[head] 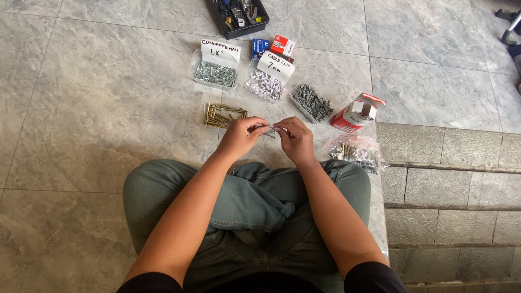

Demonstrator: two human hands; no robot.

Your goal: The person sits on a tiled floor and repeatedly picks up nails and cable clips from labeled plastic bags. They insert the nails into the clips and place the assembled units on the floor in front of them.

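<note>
Held piece: a small silver metal piece (271, 129), maybe a screw or clip, too small to tell; it is in the middle of the view, above the knees, between both hands.
Left hand (240, 135): fingertips pressed together on the left end of the piece.
Right hand (293, 139): fingertips pinching the right end; the two hands almost touch.
Legs: crossed, in grey-green jeans (255, 206), at 6 o'clock from the hands.
Brass screws (221, 115): in a clear tray, at 10 o'clock, near the left hand.
White cable clips (265, 86): in a bag with a label card, at 12 o'clock.
Silver nails (216, 74): in a labelled bag, at 11 o'clock, farther away.
Dark grey screws (312, 102): in a tray at 1 o'clock.
Red and white carton (355, 114): open, at 2 o'clock.
Plastic bag of mixed fasteners (355, 151): at 3 o'clock, beside the right knee.
Black tray of tools (237, 15): at 12 o'clock, well apart, at the top edge.
Floor: grey marble tiles (97, 108).
</note>
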